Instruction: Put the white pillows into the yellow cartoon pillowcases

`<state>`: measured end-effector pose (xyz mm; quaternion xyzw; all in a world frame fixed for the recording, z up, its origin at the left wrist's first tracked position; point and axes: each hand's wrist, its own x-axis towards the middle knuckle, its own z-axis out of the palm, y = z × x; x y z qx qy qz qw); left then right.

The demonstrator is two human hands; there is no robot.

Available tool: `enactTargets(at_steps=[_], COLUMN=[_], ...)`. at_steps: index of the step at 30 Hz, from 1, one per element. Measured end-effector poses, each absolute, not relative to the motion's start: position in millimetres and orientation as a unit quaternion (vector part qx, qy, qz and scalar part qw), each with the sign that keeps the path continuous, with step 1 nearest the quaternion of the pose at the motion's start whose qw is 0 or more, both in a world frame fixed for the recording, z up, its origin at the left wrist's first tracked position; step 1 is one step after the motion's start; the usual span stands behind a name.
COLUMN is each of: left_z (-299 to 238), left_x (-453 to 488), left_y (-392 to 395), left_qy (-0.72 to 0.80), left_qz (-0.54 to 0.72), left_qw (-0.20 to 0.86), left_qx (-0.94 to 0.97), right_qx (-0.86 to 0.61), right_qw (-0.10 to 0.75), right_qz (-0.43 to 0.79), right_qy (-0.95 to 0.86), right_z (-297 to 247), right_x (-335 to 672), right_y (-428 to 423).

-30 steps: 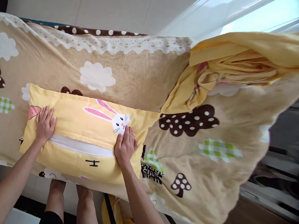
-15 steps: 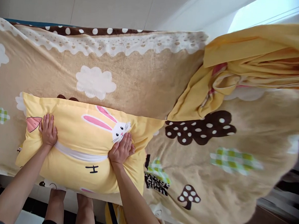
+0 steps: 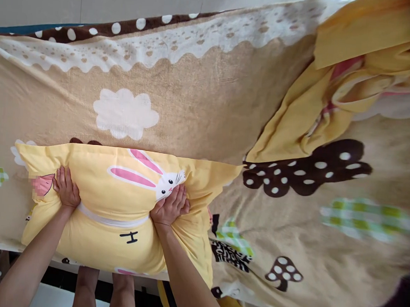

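Observation:
A plump yellow pillow (image 3: 109, 249) with a white rabbit print lies on the bed near its front edge. My left hand (image 3: 66, 189) presses on its left part with fingers stretched out, beside a pink printed shape. My right hand (image 3: 171, 204) rests on the right part, over the lower edge of the rabbit's face, with fingers stretched out too. Between both hands the pillow bulges up, and a pale stripe (image 3: 114, 220) runs across it. Fabric is creased around each palm.
A beige blanket (image 3: 208, 107) printed with clouds, dark spotted shapes and green checks covers the bed. Bunched yellow cloth (image 3: 298, 113) lies at the upper right. A pale wall (image 3: 138, 1) runs along the far side. My legs (image 3: 87, 290) stand against the near edge.
The view has turned and come closer, so the bedding looks shifted and tilted. Both hands remain pressed on the pillow, nearly in the same places.

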<state>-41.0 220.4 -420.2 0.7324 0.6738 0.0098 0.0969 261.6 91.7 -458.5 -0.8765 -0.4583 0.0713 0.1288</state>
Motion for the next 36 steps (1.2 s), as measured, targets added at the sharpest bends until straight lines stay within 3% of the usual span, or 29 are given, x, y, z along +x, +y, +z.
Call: enactTargets(at_steps=[26, 36], left_z=[-424.1, -424.0], left_x=[-44.5, -44.9], left_y=[216.4, 211.9], left_qy=[0.666, 0.688], left_qz=[0.002, -0.005], left_qw=[0.068, 0.106], left_qx=[0.742, 0.718], right_qx=[-0.872, -0.871], right_qw=[0.13, 0.125], right_qz=[0.068, 0.094], right_qy=[-0.467, -0.466], right_z=[-460.4, -462.4], right_x=[263.4, 264.6], right_y=[89.8, 83.0])
